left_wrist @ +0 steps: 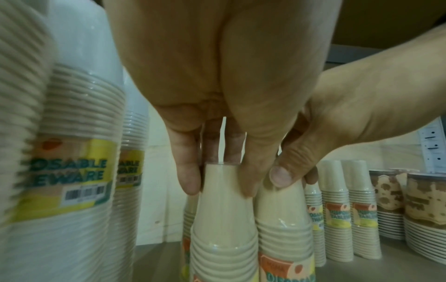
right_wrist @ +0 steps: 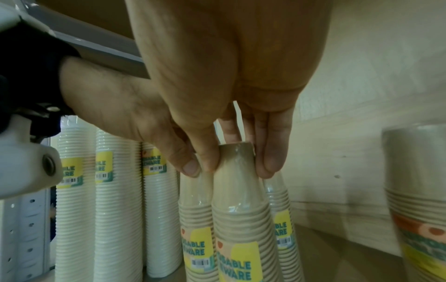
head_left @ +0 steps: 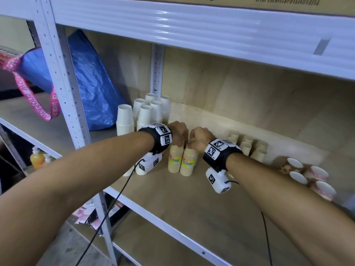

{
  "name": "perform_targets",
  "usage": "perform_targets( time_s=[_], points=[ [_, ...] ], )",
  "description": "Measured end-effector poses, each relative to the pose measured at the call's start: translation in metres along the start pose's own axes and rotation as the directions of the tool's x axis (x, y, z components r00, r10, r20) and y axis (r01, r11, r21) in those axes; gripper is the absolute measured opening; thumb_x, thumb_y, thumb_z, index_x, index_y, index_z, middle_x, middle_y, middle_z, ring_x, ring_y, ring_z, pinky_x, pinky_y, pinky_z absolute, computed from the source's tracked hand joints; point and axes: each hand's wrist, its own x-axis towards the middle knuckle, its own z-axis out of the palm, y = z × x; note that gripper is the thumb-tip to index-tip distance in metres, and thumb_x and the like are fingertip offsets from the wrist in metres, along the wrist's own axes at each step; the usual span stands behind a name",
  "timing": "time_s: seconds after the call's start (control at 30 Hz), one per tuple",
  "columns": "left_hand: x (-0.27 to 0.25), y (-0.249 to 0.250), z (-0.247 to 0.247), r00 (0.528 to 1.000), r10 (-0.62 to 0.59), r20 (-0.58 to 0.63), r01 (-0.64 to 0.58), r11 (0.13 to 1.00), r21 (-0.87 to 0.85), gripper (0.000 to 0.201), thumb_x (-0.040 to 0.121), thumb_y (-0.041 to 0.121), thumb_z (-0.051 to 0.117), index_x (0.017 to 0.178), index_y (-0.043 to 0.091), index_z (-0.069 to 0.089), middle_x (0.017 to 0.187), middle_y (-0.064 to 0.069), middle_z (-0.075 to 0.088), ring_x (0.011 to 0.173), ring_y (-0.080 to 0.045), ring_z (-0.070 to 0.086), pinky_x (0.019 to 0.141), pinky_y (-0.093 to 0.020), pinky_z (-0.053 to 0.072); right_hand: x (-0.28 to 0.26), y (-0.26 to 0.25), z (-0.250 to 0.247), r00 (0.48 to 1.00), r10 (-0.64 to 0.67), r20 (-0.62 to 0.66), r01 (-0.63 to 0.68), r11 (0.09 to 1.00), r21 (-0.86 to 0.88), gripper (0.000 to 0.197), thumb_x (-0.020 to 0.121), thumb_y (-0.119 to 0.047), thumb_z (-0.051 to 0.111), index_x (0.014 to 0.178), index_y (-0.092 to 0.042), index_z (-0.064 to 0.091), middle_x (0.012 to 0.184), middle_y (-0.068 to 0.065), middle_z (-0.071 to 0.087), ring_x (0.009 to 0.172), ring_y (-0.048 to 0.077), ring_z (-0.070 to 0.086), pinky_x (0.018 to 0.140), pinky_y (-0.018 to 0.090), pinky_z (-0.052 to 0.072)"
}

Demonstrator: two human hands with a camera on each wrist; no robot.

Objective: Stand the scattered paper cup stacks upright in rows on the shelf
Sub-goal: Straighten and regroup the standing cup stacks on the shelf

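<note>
While both hands work at the middle of the shelf board (head_left: 192, 204), most of the stacks appear to be upright already, so the job looks well past its midpoint.

Toward the left end of the board, by the rear upright, a cluster of tall white cup stacks (head_left: 149, 112) stands wrapped and in close ranks; that part looks finished. Beyond the shelf's left post hangs a blue bag (head_left: 92, 83), which has no part in the work.

Next along, the left hand (head_left: 177, 134) reaches down with its fingertips (left_wrist: 190, 179) pinching the top of a kraft cup stack (head_left: 175, 160) that stands on the board. Touching it on the right is a second kraft cup stack (head_left: 189, 162), whose top the right hand (head_left: 200, 140) pinches between thumb and fingers (right_wrist: 269, 158). Both stacks are upright, rims down, and pressed side by side; I judge they are being squared into a new row near the board's front, with release left to do.

Farther right, near the back wall, a block of short kraft stacks (head_left: 249, 146) stands in neat rows.

At the right end of the board, the patterned cup stacks (head_left: 307, 175) seem to lie on their sides, white bases facing outward, though the blur leaves this unsure. These look like the remaining work.
</note>
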Motion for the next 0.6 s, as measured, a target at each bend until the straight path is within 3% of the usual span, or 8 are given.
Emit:
perform_targets(
  time_s=[0.17,0.37,0.47,0.6],
  points=[
    [0.003,0.011,-0.004,1.000,0.029,-0.005,-0.029,0.998,-0.052,0.034,0.081,0.013,0.072,0.112,0.000,0.068,0.096,-0.007,0.063,0.083,-0.019,0.054,0.068,-0.026,0.042,-0.015,0.009,-0.010,1.000,0.004,-0.008,-0.004,1.000,0.020,0.023,0.078,-0.025,0.072,0.097,-0.011,0.072,0.097,0.009,0.069,0.093,0.029,0.066,0.078,0.035,0.056],
    [0.010,0.043,-0.010,0.994,0.107,-0.030,-0.109,0.991,-0.080,0.040,0.082,0.014,0.073,0.120,0.007,0.066,0.115,-0.011,0.066,0.102,-0.028,0.063,0.074,-0.030,0.049,-0.039,0.036,-0.025,0.995,0.073,-0.061,-0.073,0.997,0.005,0.034,0.080,-0.026,0.073,0.108,-0.007,0.067,0.106,0.013,0.066,0.093,0.028,0.063,0.070,0.027,0.046],
    [0.016,0.061,-0.009,0.988,0.149,-0.043,-0.152,0.984,-0.091,0.040,0.081,0.015,0.074,0.119,0.007,0.066,0.118,-0.011,0.065,0.104,-0.028,0.062,0.077,-0.030,0.049,-0.050,0.051,-0.031,0.991,0.116,-0.065,-0.117,0.993,-0.008,0.036,0.080,-0.026,0.073,0.110,-0.007,0.067,0.108,0.011,0.065,0.097,0.027,0.062,0.070,0.027,0.044],
    [0.024,0.084,-0.007,0.981,0.188,-0.047,-0.192,0.975,-0.112,0.043,0.081,0.016,0.075,0.122,0.007,0.065,0.121,-0.011,0.062,0.104,-0.027,0.061,0.076,-0.028,0.047,-0.061,0.070,-0.036,0.984,0.162,-0.079,-0.163,0.987,0.005,0.032,0.081,-0.024,0.073,0.107,-0.006,0.068,0.104,0.011,0.068,0.090,0.023,0.063,0.067,0.027,0.043]
  ],
)
